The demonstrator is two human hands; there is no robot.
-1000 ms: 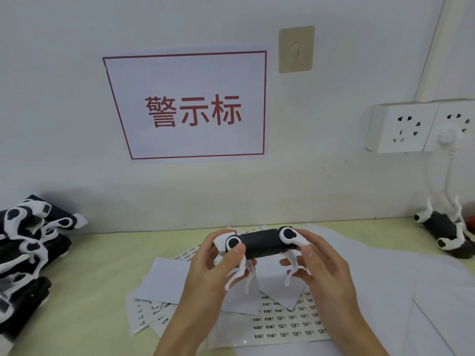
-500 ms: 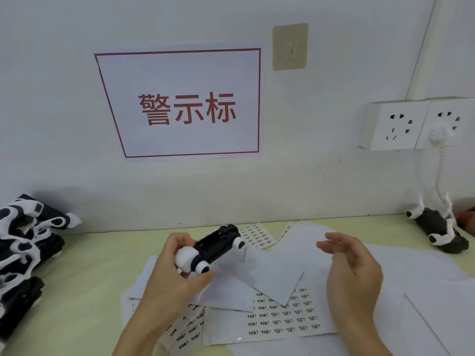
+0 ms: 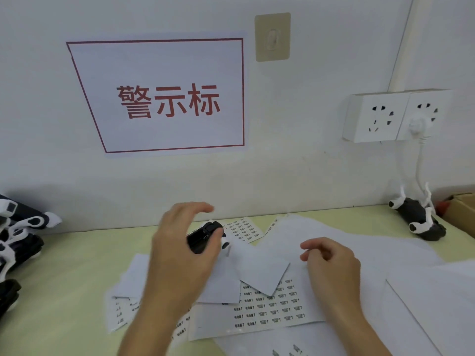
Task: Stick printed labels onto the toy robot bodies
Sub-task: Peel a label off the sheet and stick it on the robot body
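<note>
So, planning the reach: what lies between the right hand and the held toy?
Head view: only blank white paper between right hand and toy.

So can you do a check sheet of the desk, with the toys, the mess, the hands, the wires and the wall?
Surface: pale yellow-green desk top.
Job's things: black and white toy robot body; printed label sheet; second label sheet behind.
Clutter: loose white paper sheets; pile of black and white toy robots; another toy robot; brown cardboard box.
Grips: left hand holds the toy body; right hand empty, fingers loosely curled.
Cables: white cord, plugged in.
Surroundings: white wall socket; red-bordered wall sign; beige adhesive hook.
</note>
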